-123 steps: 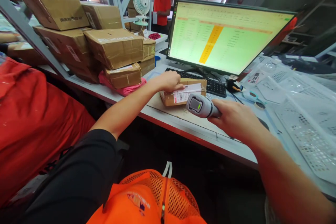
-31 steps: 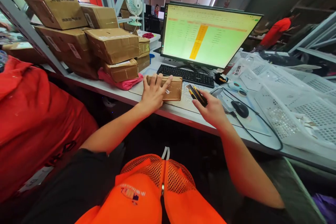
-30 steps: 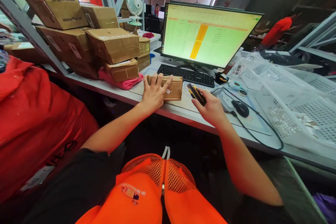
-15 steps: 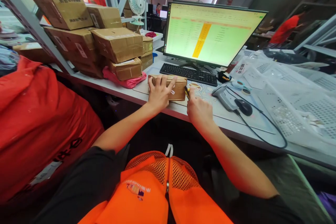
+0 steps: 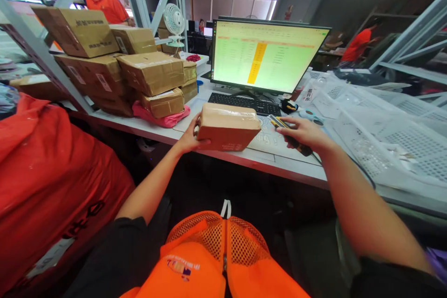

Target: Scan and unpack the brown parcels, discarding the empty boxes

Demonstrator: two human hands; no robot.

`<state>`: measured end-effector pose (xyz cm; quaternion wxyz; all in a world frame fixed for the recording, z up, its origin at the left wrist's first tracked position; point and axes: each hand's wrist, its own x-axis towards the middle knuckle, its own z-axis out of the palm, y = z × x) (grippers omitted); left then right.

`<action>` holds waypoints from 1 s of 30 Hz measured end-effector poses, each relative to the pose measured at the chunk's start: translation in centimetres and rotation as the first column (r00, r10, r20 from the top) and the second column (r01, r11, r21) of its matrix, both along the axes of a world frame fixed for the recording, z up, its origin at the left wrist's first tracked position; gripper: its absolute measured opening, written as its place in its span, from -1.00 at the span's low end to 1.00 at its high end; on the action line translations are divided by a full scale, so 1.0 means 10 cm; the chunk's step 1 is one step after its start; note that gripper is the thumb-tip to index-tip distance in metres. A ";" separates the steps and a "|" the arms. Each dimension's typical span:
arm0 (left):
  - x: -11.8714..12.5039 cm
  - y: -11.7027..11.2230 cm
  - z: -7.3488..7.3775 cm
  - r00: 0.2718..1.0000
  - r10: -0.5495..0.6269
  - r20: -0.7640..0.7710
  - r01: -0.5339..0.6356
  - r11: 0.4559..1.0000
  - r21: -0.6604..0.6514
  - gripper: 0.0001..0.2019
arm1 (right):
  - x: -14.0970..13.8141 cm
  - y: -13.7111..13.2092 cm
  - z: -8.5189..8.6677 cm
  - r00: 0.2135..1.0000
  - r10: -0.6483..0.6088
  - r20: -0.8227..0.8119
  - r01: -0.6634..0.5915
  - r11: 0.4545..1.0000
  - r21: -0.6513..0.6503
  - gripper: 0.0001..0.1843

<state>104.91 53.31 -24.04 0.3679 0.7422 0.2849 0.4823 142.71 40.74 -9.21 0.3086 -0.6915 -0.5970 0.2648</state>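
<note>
A taped cardboard box (image 5: 228,125) is tilted above the front edge of the desk, its broad side towards me. My left hand (image 5: 193,137) grips the box by its left end, thumb across the front face. To the right of the box, apart from it, my right hand (image 5: 303,132) is closed around a black and yellow utility knife (image 5: 288,132) whose tip points left towards the box. Behind the box lies a black keyboard (image 5: 240,102), partly hidden by it.
A lit monitor (image 5: 265,56) stands at the back of the desk (image 5: 164,133). Stacked cardboard boxes (image 5: 153,72) rest on the left, some on a pink bag (image 5: 164,117). White plastic baskets (image 5: 394,135) fill the right side. A big red sack (image 5: 52,172) is at my left.
My left hand has lifted and turned the box off the desk. My right hand has moved away from it to the right with the utility knife. The view has shifted slightly.
</note>
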 end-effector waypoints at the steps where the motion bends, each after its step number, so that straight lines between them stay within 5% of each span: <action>1: 0.05 0.03 -0.10 0.999 -0.048 0.004 0.048 0.998 -0.033 0.40 | 0.01 0.07 0.01 0.996 0.032 -0.078 -0.035 0.999 -0.037 -0.30; 4: 0.15 0.09 -0.23 0.991 -0.133 -0.020 0.131 0.987 -0.089 0.27 | -0.05 0.23 -0.03 0.976 0.080 -0.202 -0.098 0.992 -0.081 -0.28; 11: 0.16 0.18 -0.18 0.976 -0.217 -0.030 0.213 0.971 -0.108 0.09 | 0.02 0.17 -0.15 0.938 0.137 -0.318 -0.152 0.988 -0.023 -0.19; 22: 0.14 0.20 -0.27 0.982 -0.183 -0.048 0.181 0.983 -0.027 0.17 | -0.11 0.06 0.03 0.978 0.108 -0.180 -0.119 0.992 -0.050 -0.27; 30: 0.18 0.17 -0.26 0.993 -0.117 0.002 0.117 0.991 -0.057 0.14 | 0.00 -0.46 -0.08 0.990 0.124 -0.072 -0.133 0.983 -0.130 0.03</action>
